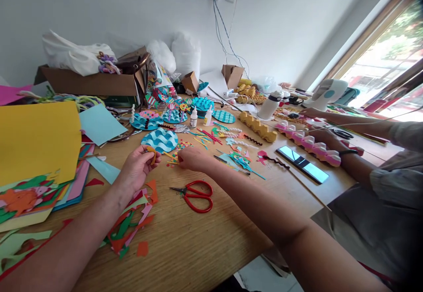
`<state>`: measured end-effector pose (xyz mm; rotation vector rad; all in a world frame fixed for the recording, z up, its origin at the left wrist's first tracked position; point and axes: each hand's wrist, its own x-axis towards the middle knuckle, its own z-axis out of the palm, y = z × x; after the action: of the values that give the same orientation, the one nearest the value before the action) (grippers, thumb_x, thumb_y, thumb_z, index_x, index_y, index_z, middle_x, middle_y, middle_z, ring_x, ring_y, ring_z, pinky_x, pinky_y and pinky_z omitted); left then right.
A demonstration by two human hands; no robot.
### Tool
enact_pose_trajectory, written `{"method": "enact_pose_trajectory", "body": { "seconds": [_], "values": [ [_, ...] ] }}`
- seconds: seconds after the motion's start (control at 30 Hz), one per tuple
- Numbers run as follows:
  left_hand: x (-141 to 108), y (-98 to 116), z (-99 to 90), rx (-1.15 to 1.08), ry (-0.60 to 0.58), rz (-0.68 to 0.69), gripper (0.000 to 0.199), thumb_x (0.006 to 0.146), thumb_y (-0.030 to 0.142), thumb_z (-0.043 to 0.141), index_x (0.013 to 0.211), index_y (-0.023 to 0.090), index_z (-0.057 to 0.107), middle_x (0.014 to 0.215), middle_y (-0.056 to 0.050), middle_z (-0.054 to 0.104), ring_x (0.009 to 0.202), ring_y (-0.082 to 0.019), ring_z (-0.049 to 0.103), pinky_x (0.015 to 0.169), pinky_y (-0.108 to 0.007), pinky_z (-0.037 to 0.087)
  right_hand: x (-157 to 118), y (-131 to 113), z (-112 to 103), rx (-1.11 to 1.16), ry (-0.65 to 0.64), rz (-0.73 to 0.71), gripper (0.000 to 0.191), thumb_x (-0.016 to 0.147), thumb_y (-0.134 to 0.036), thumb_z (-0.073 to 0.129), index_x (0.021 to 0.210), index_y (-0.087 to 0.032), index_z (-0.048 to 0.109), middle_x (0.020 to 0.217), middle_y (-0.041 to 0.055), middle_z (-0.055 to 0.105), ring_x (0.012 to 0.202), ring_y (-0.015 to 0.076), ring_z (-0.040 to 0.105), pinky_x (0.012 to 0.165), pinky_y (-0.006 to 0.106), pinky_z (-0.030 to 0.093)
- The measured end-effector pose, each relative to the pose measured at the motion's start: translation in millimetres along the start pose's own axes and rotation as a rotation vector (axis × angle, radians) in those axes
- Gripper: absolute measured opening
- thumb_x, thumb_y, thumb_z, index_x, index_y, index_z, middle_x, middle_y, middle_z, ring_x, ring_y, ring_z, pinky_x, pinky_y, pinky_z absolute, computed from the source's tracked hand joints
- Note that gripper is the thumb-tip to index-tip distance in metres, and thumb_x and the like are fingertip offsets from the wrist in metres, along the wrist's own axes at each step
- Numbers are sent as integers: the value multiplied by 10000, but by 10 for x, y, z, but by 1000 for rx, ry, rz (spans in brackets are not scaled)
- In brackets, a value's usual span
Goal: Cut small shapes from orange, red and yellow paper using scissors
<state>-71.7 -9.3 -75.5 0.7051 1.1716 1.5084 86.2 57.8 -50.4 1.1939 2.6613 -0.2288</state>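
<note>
My left hand point(136, 166) pinches a small orange-yellow paper piece point(151, 154) between thumb and fingers, just above the table. To its right, my right hand point(193, 157) is closed and low over the tabletop, beside yellow paper strips point(169, 155) and small coloured paper dots point(183, 144). Its fingertips are hidden, so what they hold cannot be made out. Behind both hands lies a blue wavy-patterned disc point(160, 140). Red-handled scissors point(198, 195) rest nearer me with their blades pointing left.
Paper scraps point(128, 226) and stacked coloured sheets point(36, 142) cover the left. Glue bottles point(193, 118) stand behind. Rightward are a phone point(302, 164), a yellow egg-carton strip point(257, 126) and a pink one point(307, 143). Another person's hand point(325, 138) touches the pink strip.
</note>
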Motion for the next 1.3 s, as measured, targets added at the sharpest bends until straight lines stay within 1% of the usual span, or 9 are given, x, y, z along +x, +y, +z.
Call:
{"method": "enact_pose_trajectory", "body": {
  "seconds": [0.23,0.43,0.57,0.73,0.93,1.03,1.13,1.23,1.3],
  "values": [
    [25,5,-13,1,9,-10,184,534,148,681,668,173,558,595,14,654,538,-90,577,510,-173,447,23,-28,-102,3,-65,4,264,799,-137,546,994,-115,723,1036,152,710,918,235,660,727,268,478],
    [44,4,-23,-12,13,4,187,541,148,684,680,172,560,599,11,657,534,-92,577,511,-180,442,113,-33,-171,53,5,30,300,845,-201,492,1032,-134,718,1063,135,703,912,226,659,684,251,461],
    [52,3,-37,-14,11,9,190,543,149,689,682,171,562,597,11,658,534,-92,576,509,-181,442,265,-69,-128,77,19,77,300,830,-214,520,1049,-132,709,1054,133,705,911,227,657,680,246,463],
    [71,-2,-56,-22,11,18,205,538,156,700,691,170,565,595,16,660,540,-90,580,507,-175,445,395,-75,-46,85,48,112,319,816,-216,543,1081,-116,688,1112,158,681,984,250,643,744,269,472],
    [82,-6,-57,-31,22,25,203,518,162,690,681,169,568,572,19,657,524,-88,574,495,-172,444,527,-75,35,112,86,107,292,789,-241,576,1040,-159,699,1144,123,675,1031,252,630,757,266,476],
    [77,2,-52,-32,19,27,203,513,167,693,675,168,570,576,15,661,525,-89,576,491,-171,442,587,-104,83,136,101,119,283,764,-225,588,1012,-164,710,1113,131,686,1005,267,640,718,275,480],
    [76,7,-54,-32,18,29,203,512,172,696,672,167,571,582,14,664,525,-87,576,493,-171,445,583,-138,71,170,114,122,275,731,-191,602,976,-156,723,1065,136,699,944,265,653,667,270,470],
    [77,8,-58,-31,23,27,206,513,170,697,676,170,571,572,21,660,517,-85,573,493,-169,447,514,-124,-21,218,141,103,216,730,-172,587,882,-148,739,942,104,721,844,225,652,620,247,439],
    [75,9,-58,-31,29,23,210,510,164,698,676,173,570,566,25,657,509,-83,570,490,-167,448,455,-47,-104,260,175,86,194,753,-181,562,823,-146,739,840,68,716,767,182,633,592,226,413]
  ]
}}
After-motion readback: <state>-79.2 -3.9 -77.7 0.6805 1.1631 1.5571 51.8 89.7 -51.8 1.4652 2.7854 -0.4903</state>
